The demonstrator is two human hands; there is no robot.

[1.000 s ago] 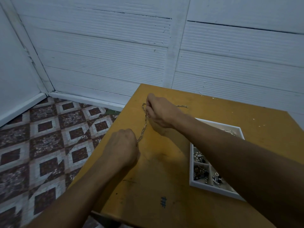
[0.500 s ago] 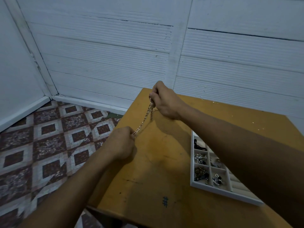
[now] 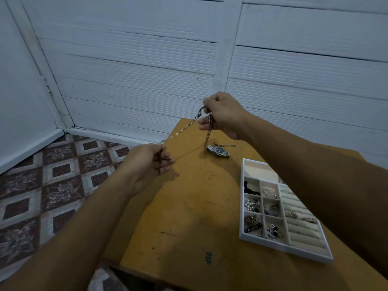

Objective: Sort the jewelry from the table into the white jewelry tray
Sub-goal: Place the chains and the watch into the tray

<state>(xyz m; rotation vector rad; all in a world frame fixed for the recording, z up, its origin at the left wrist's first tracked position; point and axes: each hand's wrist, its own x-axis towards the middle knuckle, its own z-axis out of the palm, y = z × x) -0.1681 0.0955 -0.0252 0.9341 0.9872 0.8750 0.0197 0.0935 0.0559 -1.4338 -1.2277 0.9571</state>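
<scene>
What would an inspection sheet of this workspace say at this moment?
Surface: orange wooden table, scuffed, blue mark near front edge.
Job's things: chain stretched between both hands, its tail reaching the table beside the watch; white jewelry tray partly filled.
Clutter: nothing seen.
Hands: left hand pinches one chain end; right hand grips the chain, raised.
Cables: nothing seen.
Surroundings: white panelled wall; patterned tile floor.

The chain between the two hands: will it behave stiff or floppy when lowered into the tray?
Likely floppy: the chain runs straight only where the left hand and right hand pull it, while another stretch hangs limp. Its open links may snag the watch lying below.
</scene>
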